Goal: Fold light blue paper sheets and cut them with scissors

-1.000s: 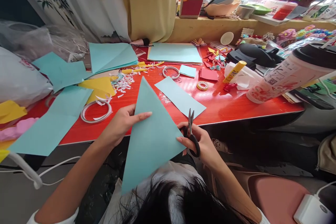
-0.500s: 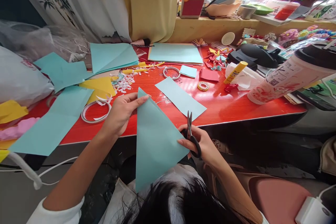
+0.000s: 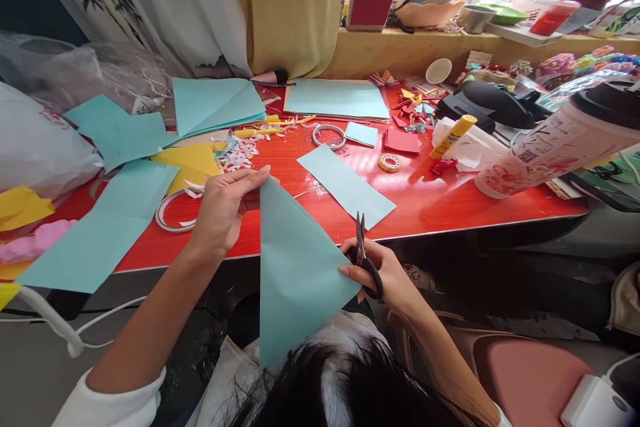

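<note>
A light blue sheet of paper (image 3: 300, 273), folded into a triangle, hangs in front of my body past the table's near edge. At its top corner my left hand (image 3: 225, 207) is closed, thumb and fingers pinching the paper. My right hand (image 3: 387, 273) grips the right corner between thumb and fingers. That same hand also holds black-handled scissors (image 3: 370, 269), their blades pointing up and nearly together. On the table just beyond lies a light blue paper strip (image 3: 347, 187), close to the scissor tips.
Blue paper stacks (image 3: 340, 100) lie along the back. Left are blue sheets (image 3: 100, 227), yellow paper (image 3: 190, 163) and a tape roll (image 3: 167, 213). To the right stand a glue stick (image 3: 453, 137) and a large cup (image 3: 550, 140). A pink chair (image 3: 530, 373) is beside me.
My left thumb and fingers have slid slightly up and left at the top corner, and the folded edges there look more closely aligned. The right hand with the scissors stays almost still.
</note>
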A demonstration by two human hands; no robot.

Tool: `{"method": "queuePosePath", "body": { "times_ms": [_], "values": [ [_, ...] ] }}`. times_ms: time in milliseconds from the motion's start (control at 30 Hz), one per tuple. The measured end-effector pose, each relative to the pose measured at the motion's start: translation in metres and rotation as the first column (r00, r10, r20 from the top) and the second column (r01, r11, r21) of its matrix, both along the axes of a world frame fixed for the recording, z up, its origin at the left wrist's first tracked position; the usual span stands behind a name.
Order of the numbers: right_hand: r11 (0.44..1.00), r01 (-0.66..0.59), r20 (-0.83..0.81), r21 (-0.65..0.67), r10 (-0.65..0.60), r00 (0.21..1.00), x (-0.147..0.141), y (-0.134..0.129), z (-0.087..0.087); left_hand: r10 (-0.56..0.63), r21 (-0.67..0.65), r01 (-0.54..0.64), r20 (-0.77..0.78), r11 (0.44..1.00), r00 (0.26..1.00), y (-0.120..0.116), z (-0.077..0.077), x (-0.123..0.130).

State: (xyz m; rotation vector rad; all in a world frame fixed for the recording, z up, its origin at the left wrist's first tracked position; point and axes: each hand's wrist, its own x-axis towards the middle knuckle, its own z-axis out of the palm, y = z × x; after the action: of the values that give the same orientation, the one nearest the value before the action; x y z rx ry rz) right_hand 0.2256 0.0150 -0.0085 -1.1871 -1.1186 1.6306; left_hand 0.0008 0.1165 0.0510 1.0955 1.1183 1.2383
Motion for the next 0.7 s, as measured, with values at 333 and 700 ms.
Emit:
{"method": "queuePosePath", "body": {
  "times_ms": [333,700],
  "values": [
    [0.989,0.136,-0.038,0.054,-0.134,0.990,-0.006,-0.002,0.000,-0.412,-0.449,0.384,0.038,0.807,0.910,-0.029,-0.021,-0.005],
    [0.985,-0.167,0.075,0.038,0.164,0.984,0.005,-0.003,0.015,-0.302,-0.418,0.263,-0.030,0.870,0.953,-0.031,-0.017,-0.004]
  ]
}}
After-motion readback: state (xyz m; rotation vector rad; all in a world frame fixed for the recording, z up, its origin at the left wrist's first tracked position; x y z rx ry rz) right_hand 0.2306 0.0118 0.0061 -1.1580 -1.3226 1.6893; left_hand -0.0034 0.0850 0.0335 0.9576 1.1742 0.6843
